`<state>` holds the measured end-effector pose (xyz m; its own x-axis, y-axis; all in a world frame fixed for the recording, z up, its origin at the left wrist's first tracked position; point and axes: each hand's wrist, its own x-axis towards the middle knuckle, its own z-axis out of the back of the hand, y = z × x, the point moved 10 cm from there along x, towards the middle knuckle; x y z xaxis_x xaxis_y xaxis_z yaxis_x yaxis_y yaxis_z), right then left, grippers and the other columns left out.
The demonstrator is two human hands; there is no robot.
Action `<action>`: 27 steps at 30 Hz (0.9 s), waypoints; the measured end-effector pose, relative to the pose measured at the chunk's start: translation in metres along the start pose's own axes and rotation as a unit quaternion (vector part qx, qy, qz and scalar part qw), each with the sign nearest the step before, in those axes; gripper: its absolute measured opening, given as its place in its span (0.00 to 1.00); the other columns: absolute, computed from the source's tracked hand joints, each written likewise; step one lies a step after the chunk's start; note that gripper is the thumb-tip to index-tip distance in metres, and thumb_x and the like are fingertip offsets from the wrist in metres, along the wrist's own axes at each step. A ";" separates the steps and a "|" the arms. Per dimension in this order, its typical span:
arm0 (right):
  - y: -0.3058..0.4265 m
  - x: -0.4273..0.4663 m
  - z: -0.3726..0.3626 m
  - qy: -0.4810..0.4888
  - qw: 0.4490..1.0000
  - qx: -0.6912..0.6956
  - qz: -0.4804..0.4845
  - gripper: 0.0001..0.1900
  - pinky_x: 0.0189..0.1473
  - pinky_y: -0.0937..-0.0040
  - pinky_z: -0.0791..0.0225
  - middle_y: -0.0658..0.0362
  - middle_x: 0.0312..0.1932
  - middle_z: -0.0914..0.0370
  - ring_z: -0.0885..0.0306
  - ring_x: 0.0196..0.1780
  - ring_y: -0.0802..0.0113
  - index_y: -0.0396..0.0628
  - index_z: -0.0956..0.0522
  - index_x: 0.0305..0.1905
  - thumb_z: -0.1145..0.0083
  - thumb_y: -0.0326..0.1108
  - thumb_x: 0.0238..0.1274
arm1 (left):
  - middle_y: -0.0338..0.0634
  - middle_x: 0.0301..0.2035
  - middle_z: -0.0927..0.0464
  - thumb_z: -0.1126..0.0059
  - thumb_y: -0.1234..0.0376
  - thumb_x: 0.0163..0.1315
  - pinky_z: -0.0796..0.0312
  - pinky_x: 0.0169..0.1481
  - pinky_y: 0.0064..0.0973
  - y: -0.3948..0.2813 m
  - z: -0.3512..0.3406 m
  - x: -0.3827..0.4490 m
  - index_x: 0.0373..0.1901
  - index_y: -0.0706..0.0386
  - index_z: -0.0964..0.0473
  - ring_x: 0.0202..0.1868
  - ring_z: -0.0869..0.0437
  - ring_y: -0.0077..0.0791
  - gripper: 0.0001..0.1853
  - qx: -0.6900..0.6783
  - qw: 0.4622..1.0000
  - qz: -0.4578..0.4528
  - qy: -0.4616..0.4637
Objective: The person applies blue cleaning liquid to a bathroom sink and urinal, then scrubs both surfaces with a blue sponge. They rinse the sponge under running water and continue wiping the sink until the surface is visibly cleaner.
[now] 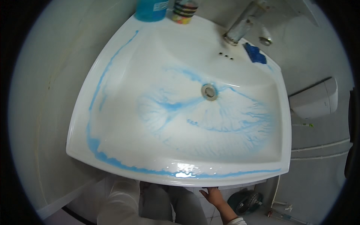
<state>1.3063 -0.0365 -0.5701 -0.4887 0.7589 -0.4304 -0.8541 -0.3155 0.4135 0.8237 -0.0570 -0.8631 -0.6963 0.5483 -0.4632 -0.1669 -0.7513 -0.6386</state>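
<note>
A white ceramic washbasin (157, 135) fills the middle of the view, with streaks of blue liquid (109, 160) along its left and front rim and across the bowl around the metal drain (209, 92). My right hand (212, 196) is just below the front rim, its thumb apart; its fingers are partly hidden by the rim beside a small dark object (210, 187) whose kind I cannot tell. My left hand is out of view; only a light sleeve shows at the lower left. A crumpled blue cloth or sponge (255, 54) lies by the tap.
A metal tap (239, 28) stands at the back rim. A bottle of blue liquid (152, 10) and a patterned cup with dark bands (184, 12) are at the back left. A white toilet cistern (315, 98) and wall pipes are to the right. Below is a dark green round container (244, 201).
</note>
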 end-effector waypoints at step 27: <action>0.205 0.165 0.533 -0.412 0.897 0.044 0.156 0.16 0.66 0.56 0.34 0.45 0.61 0.25 0.29 0.65 0.44 0.42 0.22 0.58 0.45 0.31 0.67 | 0.47 0.49 0.19 0.41 0.62 0.69 0.24 0.49 0.31 -0.017 0.373 -0.404 0.60 0.63 0.25 0.45 0.18 0.36 0.21 -0.100 0.956 0.190 0.200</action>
<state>1.1456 0.3278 -0.1292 -0.3737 0.8158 0.4415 -0.6637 -0.5676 0.4872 0.8478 -0.4031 -0.4363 -0.3503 0.3764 -0.8577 0.2095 -0.8610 -0.4634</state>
